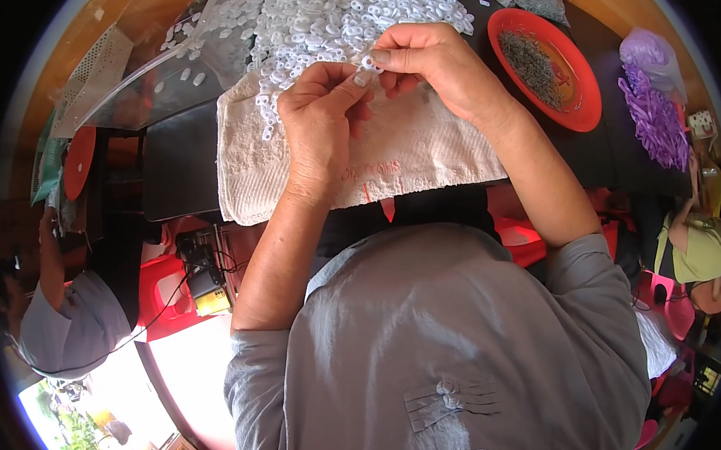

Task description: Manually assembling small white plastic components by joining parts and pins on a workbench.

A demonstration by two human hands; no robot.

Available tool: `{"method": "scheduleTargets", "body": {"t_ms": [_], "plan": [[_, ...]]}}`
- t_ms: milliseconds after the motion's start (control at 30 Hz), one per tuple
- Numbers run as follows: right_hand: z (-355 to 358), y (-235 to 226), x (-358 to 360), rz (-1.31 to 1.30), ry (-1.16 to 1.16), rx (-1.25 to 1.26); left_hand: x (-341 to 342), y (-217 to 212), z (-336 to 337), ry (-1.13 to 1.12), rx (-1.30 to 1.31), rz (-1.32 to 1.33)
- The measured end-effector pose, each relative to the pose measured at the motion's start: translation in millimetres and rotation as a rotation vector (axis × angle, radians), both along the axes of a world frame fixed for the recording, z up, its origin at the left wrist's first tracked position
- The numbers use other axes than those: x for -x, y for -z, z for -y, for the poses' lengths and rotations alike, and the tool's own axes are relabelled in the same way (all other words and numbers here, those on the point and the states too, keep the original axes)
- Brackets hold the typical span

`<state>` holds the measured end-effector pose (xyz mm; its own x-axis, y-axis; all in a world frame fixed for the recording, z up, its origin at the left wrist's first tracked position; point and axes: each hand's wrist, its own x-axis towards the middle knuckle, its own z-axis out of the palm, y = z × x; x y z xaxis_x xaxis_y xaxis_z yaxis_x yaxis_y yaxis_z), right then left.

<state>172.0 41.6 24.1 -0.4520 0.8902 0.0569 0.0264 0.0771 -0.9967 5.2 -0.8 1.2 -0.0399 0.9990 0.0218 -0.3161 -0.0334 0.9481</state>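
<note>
My left hand (319, 114) and my right hand (438, 65) meet above the far part of a beige towel (265, 169). Both are closed in a pinch on one small white plastic piece (367, 63) with a hole in it. My fingers partly cover that piece, so its full shape is hidden. Just beyond them spreads a big heap of similar white pieces (312, 26), some of which trail onto the towel beside my left hand. To the right of my right hand, a red oval plate (582, 95) holds a pile of small grey metal bits (529, 66).
A clear plastic bin (142, 98) with a few white pieces lies at the left. Purple strips (654, 120) in a bag hang by the right table edge. More bags of metal bits (542, 6) rest at the back. Other people (71, 326) sit on both sides.
</note>
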Motion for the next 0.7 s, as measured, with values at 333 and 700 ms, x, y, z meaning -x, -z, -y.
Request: {"method": "scheduleTargets", "body": {"t_ms": [333, 700], "plan": [[1.7, 5.3, 5.7, -0.008, 0.05, -0.057, 0.7, -1.0, 1.3, -0.001, 0.021, -0.048], [2.7, 0.8, 4.6, 0.017, 0.045, -0.051, 0.9, -1.5, 1.1, -0.004, 0.029, -0.036]]}}
